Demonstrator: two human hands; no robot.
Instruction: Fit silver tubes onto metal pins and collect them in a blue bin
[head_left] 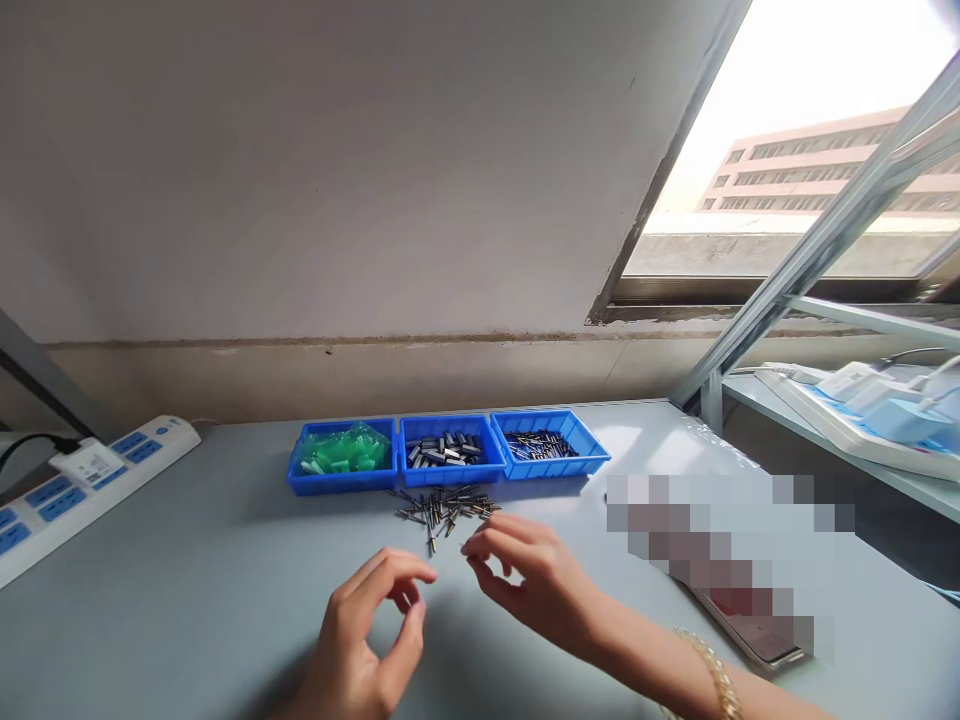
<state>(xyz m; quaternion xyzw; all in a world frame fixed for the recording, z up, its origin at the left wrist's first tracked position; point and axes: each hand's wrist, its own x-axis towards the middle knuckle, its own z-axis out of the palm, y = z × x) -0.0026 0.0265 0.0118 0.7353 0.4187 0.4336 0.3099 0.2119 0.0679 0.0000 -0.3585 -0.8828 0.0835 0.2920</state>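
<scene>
My left hand hovers over the grey table, its thumb and index finger curved and apart, with nothing between them. To its right, my right hand has its thumb and fingertips close together; what they hold, if anything, is too small to name. Just beyond lies a loose pile of small metal pins. Behind the pile stand three joined blue bins: the left bin has green pieces in clear plastic, the middle bin short metal cylinders, the right bin thin dark pins.
On the left lies a white power strip with a plugged-in adapter. A phone, partly blurred out, lies at the right. Beyond a metal frame post, more power strips rest on a shelf. The wall rises behind the bins.
</scene>
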